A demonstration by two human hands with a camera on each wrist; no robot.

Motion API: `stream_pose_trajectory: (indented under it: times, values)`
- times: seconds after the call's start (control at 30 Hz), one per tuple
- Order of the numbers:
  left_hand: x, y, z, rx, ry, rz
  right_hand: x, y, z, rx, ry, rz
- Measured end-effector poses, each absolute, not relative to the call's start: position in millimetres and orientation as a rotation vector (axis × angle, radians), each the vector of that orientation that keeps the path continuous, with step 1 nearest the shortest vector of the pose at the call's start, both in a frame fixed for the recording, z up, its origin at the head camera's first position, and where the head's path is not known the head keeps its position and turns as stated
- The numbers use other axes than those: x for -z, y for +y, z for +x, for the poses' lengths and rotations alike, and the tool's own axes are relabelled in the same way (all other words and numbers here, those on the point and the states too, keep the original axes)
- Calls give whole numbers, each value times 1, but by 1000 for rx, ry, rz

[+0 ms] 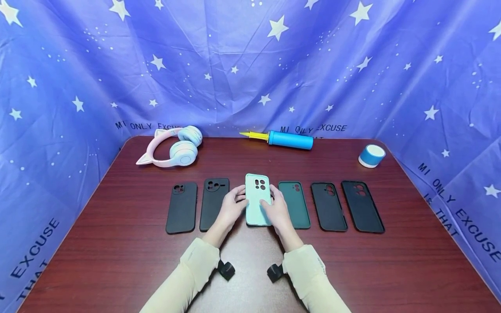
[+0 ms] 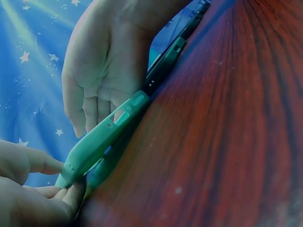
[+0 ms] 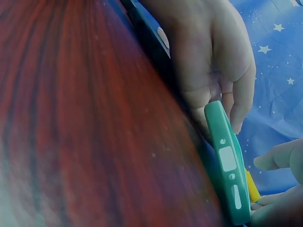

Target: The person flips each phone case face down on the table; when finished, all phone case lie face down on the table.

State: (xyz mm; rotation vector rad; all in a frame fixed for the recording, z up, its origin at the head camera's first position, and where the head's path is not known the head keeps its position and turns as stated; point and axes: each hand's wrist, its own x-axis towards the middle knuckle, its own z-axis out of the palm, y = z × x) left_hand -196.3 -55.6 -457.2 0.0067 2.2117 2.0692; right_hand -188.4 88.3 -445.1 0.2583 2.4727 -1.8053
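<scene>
A mint-green phone case (image 1: 257, 200) with round camera cutouts is between my hands at the middle of the row. My left hand (image 1: 231, 208) holds its left edge, thumb at the rim and fingers at the side. On the right edge, my right hand (image 1: 278, 211) holds it with the thumb over its face and the fingers beside and behind. Both wrist views show the case (image 2: 99, 137) tilted over the wood, its side slots (image 3: 227, 159) visible. A dark green case (image 1: 296, 206) lies right beside the right hand; a black case (image 1: 213, 204) lies by the left.
Another black case (image 1: 182, 208) lies at the row's left end, two more (image 1: 328, 208) at its right. Behind stand cat-ear headphones (image 1: 184, 154), a blue hand pump (image 1: 291, 140) with yellow nozzle, and a blue-and-white cylinder (image 1: 372, 155). Starry curtains (image 1: 235, 87) surround the table (image 1: 117, 261).
</scene>
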Motion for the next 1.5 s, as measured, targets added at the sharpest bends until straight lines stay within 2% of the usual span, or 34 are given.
stream_pose_trajectory:
  times: [0.47, 1.07, 1.5]
  values:
    - [461, -54, -195, -2146, 2075, -107, 447, 89, -181, 1777, 2613, 211]
    - [461, -56, -195, -2364, 1853, 109, 445, 86, -182, 1837, 2501, 90]
    - [460, -56, -194, -2365, 1845, 127, 445, 81, -181, 2046, 2275, 75]
